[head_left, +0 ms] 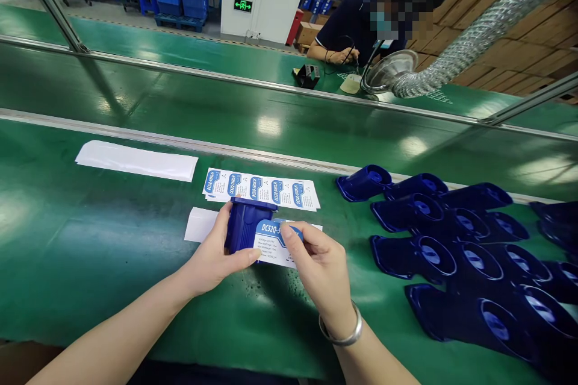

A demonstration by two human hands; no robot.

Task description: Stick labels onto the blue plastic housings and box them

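My left hand (217,255) is wrapped round a dark blue plastic housing (241,225), its thumb pressing on the lower edge of a label. That blue and white label (273,246), printed "DC52Q" with lines of small text, lies against the housing's face. Its right end is pinched between thumb and fingers of my right hand (318,261), which wears a silver bangle. I cannot tell how much of the label is stuck down. Just behind the housing are sheets of similar labels (264,187). White paper (198,225) shows partly behind my left hand.
Several blue housings (413,255) stand in rows on the right of the green bench (121,264). White backing strips (138,161) lie at left. Beyond the metal rail (217,78), a person (347,23) works beside a flexible silver duct (478,35).
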